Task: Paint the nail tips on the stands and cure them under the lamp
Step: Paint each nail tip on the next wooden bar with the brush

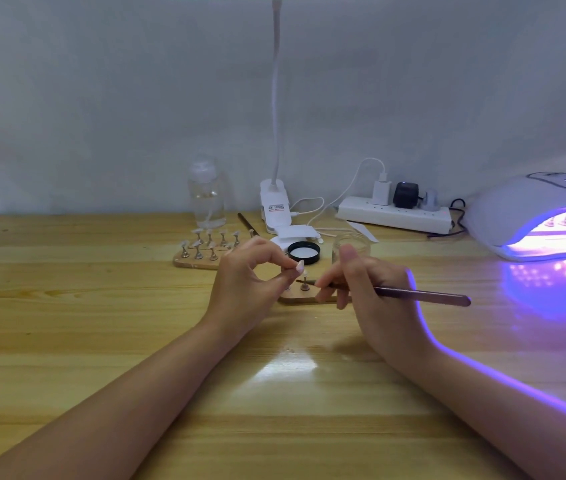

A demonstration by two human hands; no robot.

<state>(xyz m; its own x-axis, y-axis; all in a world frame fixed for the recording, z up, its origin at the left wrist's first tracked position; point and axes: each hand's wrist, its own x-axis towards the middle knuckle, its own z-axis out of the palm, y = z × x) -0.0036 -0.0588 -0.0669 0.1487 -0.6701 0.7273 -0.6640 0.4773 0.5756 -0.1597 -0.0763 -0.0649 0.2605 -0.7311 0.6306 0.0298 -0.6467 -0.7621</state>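
Left of centre, a light wooden base with two rows of metal stands carries pale nail tips; whether they are coated cannot be told at this size, so this batch looks pending. Behind it a clear glass bottle stands by the wall.

Centre frame, the left hand pinches a single pale nail tip between thumb and fingertips, just above a second small wooden base with one metal stand showing. The right hand grips a thin dark purple brush, its tip pointing at that stand, near the held nail tip. Painting looks mid-step.

Behind the hands, a black round lid and a clear open jar sit on the pale wooden surface.

Far right, a white domed curing lamp glows violet; a few small shapes show inside, probably stands curing, too washed out to confirm. Judged overall: some curing likely under way, current tip unfinished, left batch remaining.
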